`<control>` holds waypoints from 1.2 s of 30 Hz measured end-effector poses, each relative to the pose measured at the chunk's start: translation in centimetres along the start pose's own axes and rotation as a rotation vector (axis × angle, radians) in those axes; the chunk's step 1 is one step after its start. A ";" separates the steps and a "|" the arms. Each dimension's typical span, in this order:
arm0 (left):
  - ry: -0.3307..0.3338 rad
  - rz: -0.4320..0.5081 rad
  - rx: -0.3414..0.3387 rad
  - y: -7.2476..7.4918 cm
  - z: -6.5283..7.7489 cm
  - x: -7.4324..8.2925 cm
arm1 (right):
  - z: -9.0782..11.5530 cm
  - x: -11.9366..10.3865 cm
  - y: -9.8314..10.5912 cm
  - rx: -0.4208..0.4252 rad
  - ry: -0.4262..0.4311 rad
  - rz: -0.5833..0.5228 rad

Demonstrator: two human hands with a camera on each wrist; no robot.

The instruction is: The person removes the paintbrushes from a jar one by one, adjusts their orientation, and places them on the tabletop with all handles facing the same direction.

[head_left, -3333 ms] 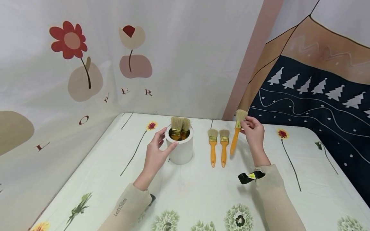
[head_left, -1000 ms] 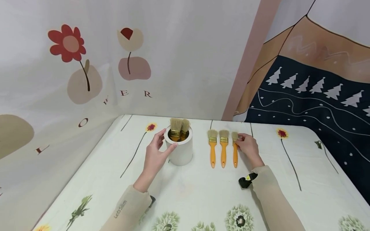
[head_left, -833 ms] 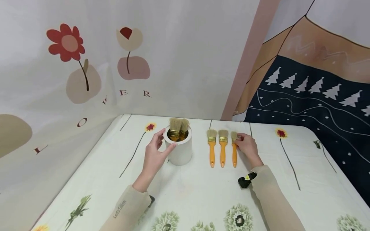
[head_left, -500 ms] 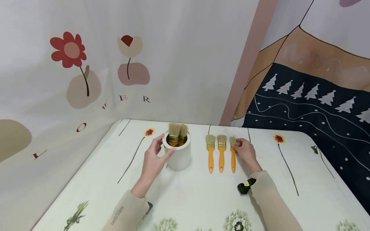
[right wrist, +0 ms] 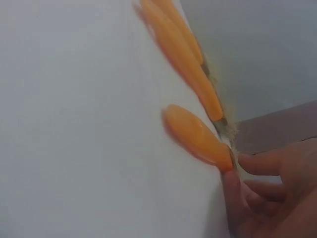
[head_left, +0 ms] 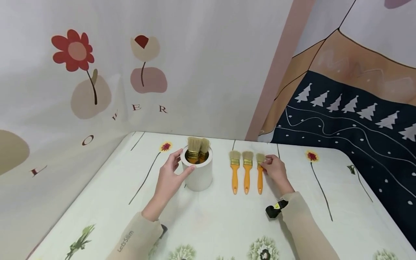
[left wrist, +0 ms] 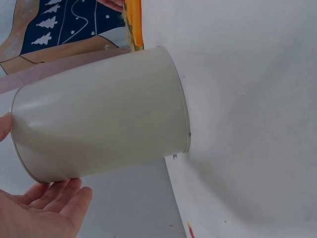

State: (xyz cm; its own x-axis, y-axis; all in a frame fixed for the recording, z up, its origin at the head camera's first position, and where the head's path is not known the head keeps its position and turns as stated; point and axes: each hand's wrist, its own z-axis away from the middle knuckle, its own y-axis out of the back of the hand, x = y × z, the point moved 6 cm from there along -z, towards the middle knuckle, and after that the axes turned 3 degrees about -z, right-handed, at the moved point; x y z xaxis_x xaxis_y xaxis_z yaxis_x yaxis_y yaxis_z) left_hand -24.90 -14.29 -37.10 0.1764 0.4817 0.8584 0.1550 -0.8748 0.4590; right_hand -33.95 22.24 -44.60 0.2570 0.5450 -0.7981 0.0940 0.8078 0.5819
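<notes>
A white cylindrical container stands upright on the table, with paintbrushes in it, bristles up. My left hand grips it near the rim, thumb at the front and fingers round the far left side. To its right, two wide paintbrushes with orange handles lie side by side, bristles away from me. A narrower paintbrush lies at the right end of the row. My right hand pinches that brush at its metal band; in the right wrist view its handle lies along the table.
The table has a white cloth with printed flowers. Behind it hangs a pale curtain with flower prints, and a dark panel with white trees is at the right. A black wrist camera sits below my right hand.
My right hand has lowered the narrow paintbrush from a raised tilt onto the table, beside the other two. My left hand keeps its grip on the container. The head view has shifted slightly.
</notes>
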 end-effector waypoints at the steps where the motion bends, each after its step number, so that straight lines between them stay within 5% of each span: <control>1: 0.004 -0.002 -0.002 0.0 0.0 0.1 | 0.0 0.0 0.1 -0.004 -0.007 -0.016; 19: 0.007 -0.006 -0.007 -0.1 -0.3 0.1 | 1.0 -2.5 1.4 0.026 0.120 -0.138; 36: 0.001 -0.002 -0.002 -0.1 -0.4 -0.2 | 2.8 -5.4 0.5 0.019 0.189 -0.238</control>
State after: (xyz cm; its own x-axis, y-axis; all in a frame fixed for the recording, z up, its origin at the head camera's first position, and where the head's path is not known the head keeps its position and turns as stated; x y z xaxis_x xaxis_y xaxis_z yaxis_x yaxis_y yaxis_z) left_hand -25.30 -14.31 -37.20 0.1754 0.4832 0.8578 0.1532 -0.8741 0.4610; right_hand -32.57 19.09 -39.56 0.0425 0.3741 -0.9264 0.1482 0.9147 0.3761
